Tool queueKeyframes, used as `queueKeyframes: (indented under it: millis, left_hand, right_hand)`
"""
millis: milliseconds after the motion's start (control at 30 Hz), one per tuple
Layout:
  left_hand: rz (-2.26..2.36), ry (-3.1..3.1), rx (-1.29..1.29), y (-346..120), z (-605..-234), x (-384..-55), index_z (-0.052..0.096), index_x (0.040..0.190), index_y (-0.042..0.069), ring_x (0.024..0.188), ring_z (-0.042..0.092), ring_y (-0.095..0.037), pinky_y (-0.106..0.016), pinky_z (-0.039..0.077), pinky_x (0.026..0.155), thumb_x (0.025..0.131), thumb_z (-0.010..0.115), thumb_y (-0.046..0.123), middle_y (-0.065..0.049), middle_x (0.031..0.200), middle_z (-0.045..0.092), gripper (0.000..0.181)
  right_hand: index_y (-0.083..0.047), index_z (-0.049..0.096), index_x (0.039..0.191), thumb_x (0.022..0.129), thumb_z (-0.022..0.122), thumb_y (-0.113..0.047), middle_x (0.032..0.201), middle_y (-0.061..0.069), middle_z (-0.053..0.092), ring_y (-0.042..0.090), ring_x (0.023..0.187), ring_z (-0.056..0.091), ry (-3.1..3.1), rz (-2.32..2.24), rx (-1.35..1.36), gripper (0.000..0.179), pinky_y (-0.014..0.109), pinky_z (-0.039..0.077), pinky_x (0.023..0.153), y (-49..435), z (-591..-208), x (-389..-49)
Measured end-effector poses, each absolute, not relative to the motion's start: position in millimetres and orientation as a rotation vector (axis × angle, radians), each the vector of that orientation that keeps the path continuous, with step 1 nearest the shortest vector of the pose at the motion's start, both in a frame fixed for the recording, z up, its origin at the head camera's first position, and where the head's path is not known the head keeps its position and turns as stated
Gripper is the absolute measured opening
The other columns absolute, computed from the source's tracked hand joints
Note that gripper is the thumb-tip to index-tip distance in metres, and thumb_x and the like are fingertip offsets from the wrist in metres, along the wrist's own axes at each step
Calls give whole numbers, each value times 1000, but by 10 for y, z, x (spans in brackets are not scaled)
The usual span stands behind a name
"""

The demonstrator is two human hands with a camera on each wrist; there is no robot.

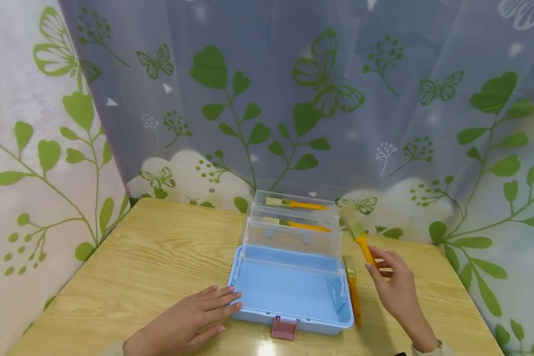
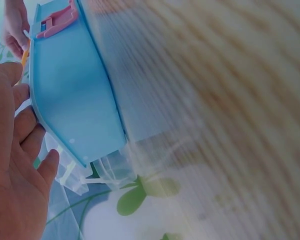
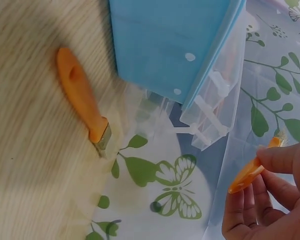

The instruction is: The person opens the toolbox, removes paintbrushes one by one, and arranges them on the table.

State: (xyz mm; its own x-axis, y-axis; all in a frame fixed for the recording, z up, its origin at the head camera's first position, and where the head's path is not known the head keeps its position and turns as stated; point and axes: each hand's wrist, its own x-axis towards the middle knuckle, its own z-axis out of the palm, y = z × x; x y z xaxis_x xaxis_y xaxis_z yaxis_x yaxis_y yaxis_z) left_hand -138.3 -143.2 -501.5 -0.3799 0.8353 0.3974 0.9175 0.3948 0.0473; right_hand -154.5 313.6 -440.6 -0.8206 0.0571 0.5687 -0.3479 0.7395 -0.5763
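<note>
A light blue box [image 1: 289, 289] with clear fold-out trays [image 1: 289, 242] stands open on the table. My left hand [image 1: 191, 319] has its fingers straight, with the tips at the box's left front side. In my right hand [image 1: 396, 284] a paintbrush [image 1: 364, 244] with an orange handle is pinched, bristles up, to the right of the trays. A second paintbrush [image 1: 354, 296] lies on the table along the box's right side; it shows in the right wrist view too [image 3: 82, 97]. Two smaller brushes lie in the trays, an upper brush [image 1: 298, 203] and a lower brush [image 1: 298, 225].
The wooden table [image 1: 173, 242] runs back to a curtain [image 1: 267, 123] with green leaves and butterflies. A pink latch [image 1: 285, 328] hangs at the front of the box. Another patterned curtain [image 1: 31, 148] borders the left side.
</note>
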Motion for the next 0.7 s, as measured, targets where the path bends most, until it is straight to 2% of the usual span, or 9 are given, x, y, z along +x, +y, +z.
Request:
queueKeyframes:
  millis: [100,167,300,400,700]
  left_hand:
    - [-374,-2331,-1533,-1427,-5017,-1392,41,157,12,145,45,-20,-26,13,127,107,54,28,-6,160,44,54]
    - [-375,-2326,-1535,-1425,-5022,-1397,42,157,12,144,46,-20,-23,6,127,107,55,28,-6,159,44,54]
    - [-381,-2321,-1540,-1430,-5036,-1405,41,157,12,143,47,-21,-22,5,127,106,55,28,-6,159,44,55]
    - [-380,-2323,-1540,-1433,-5052,-1409,40,158,13,143,47,-21,-21,4,126,106,55,29,-6,159,44,56]
    - [-383,-2325,-1536,-1430,-5062,-1413,39,158,14,143,47,-22,-21,4,126,106,55,29,-6,159,44,57]
  right_hand:
    - [3,69,124,85,75,12,106,16,68,3,80,60,-2376,944,195,41,9,53,67,3167,-4424,-1525]
    - [3,69,124,85,75,11,106,16,68,2,80,60,-2382,949,176,41,9,53,67,3188,-4440,-1513]
    - [2,69,125,87,74,10,105,16,68,-2,80,58,-2397,956,135,40,10,53,65,3226,-4469,-1500]
    - [1,69,126,88,74,7,106,16,68,0,79,59,-2420,959,97,39,12,53,65,3252,-4493,-1492]
    - [3,67,127,91,73,4,110,21,68,22,81,65,-2503,920,-22,37,10,51,64,3370,-4559,-1467]
